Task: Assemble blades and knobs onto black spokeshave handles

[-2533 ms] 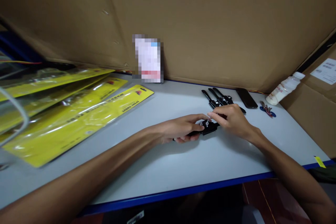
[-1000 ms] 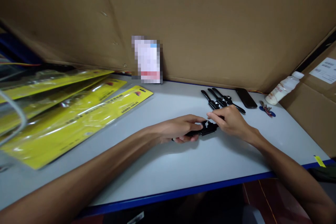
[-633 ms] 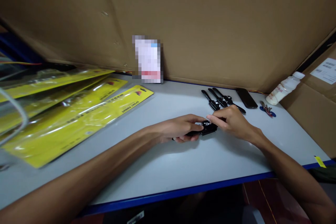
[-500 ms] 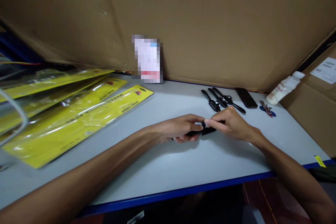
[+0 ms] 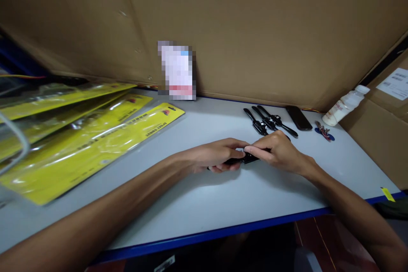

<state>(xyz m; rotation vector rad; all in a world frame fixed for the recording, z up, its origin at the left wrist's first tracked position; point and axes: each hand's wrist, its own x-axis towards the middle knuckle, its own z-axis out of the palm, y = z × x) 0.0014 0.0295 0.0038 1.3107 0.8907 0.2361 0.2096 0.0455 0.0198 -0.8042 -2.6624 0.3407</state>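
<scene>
Above gray tabletop (image 5: pixel 178 208), left grip (image 5: pixel 221 154) wrapped round black tool (image 5: pixel 250 158); right grip (image 5: pixel 280 151) touching it, closure unclear.

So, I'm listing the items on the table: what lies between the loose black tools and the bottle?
In the head view, a dark phone lies between the black tools and the bottle; what look like keys lie by the bottle's near side.
</scene>
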